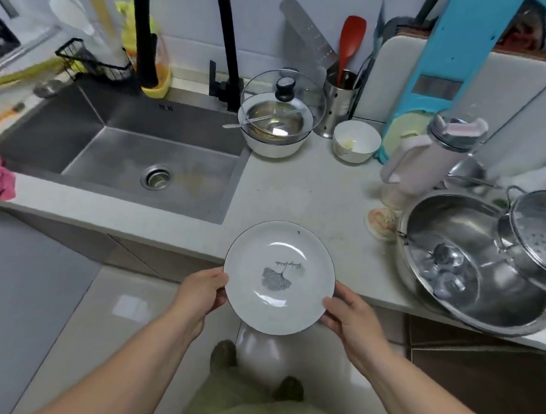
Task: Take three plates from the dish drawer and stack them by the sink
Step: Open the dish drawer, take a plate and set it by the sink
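Both hands, left hand (pixel 199 289) and right hand (pixel 350 316), are gripping one plate (pixel 278 277) by opposite rims (level, steadier), bare counter (pixel 297 192) lying just beyond the grip.

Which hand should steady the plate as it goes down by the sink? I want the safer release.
Probably the left hand: the sink lies on its side, with bare counter ahead. The right hand, also gripping the plate, sits nearer the steel pot.
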